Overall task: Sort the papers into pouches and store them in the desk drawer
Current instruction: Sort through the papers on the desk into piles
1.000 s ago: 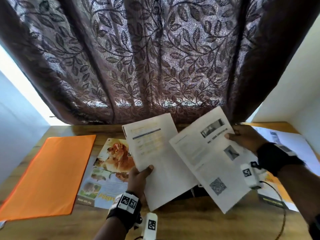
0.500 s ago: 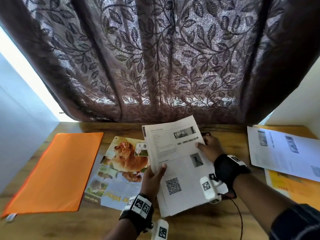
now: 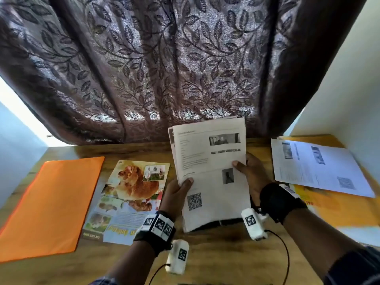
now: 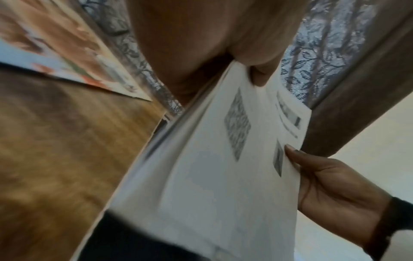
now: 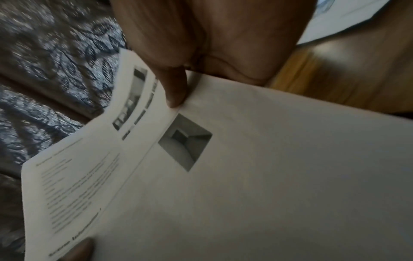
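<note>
Both hands are gripping a stack of printed white papers (image 3: 211,173) tilted up over the middle of the wooden desk (image 3: 216,254). The left hand (image 3: 174,194) is pinching the stack's left edge, thumb on top; the right hand (image 3: 251,173) is pinching its right edge. An orange pouch (image 3: 49,202) is lying by the desk's left edge, an animal poster (image 3: 127,198) beside it, and more printed sheets (image 3: 320,167) are lying by the right edge.
</note>
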Demonstrator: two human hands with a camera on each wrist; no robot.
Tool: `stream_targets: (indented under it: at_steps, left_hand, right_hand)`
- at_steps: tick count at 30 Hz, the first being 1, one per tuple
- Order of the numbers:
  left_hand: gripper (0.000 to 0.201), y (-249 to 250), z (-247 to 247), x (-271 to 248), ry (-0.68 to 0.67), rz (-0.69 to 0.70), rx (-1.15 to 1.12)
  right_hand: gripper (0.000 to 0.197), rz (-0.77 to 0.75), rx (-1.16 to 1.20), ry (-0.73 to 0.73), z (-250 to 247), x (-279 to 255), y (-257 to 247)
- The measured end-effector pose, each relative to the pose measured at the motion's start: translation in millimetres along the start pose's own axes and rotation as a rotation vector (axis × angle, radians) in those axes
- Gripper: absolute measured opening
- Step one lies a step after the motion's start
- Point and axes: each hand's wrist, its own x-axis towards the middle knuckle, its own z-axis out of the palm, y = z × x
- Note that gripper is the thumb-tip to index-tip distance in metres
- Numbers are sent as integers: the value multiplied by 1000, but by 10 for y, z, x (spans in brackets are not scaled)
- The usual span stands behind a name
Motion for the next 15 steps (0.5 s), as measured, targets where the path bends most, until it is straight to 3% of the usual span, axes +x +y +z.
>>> stream_targets:
  at_steps: [3, 6, 11, 15]
  left_hand:
    - [34, 154, 136, 69, -52, 121, 102]
    - [30, 278, 296, 147, -26, 216, 97]
    - [26, 264, 397, 111, -66, 266, 46]
    - [33, 281, 420, 100, -83, 239, -21]
  right_hand:
    - [25, -126, -6, 49, -138, -130, -215]
    - [26, -197, 4, 62, -236, -202, -321]
    - [27, -123, 74, -15, -472, -231, -264]
    - [42, -95, 146, -128, -596, -165, -203]
